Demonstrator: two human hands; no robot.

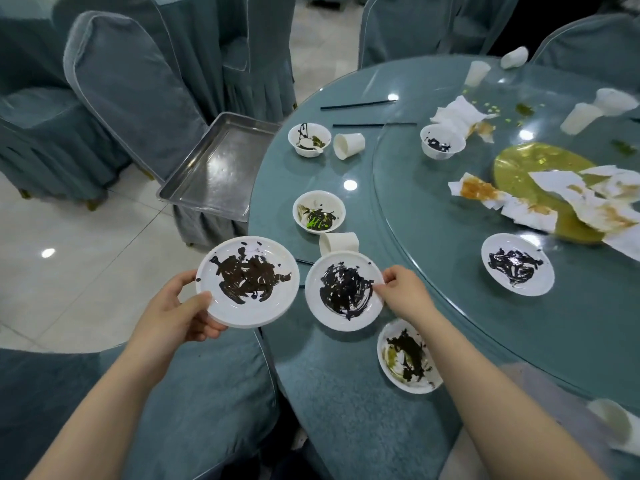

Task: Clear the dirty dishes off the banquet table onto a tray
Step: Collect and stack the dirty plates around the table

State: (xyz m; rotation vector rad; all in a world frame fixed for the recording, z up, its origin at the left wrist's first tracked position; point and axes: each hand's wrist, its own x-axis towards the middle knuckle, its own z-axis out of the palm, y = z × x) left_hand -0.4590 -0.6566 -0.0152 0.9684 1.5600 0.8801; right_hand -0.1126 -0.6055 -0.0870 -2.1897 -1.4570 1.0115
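My left hand (180, 315) grips the rim of a white plate (247, 306) smeared with dark sauce, held off the table's edge over a chair seat. My right hand (403, 289) pinches the right rim of a second dirty plate (341, 320) at the table's near edge. A steel tray (221, 168) lies on a chair seat to the left of the table, with nothing in it. Two more dirty plates (408, 362) (517, 265) lie on the round table (346, 393). Dirty bowls (318, 213) (308, 138) (441, 142) stand further back.
Tipped paper cups (348, 145) (337, 242), black chopsticks (356, 105) and stained napkins (554, 199) lie on the table and its glass turntable (450, 237). Covered chairs (131, 84) ring the table; tiled floor (69, 265) shows at left.
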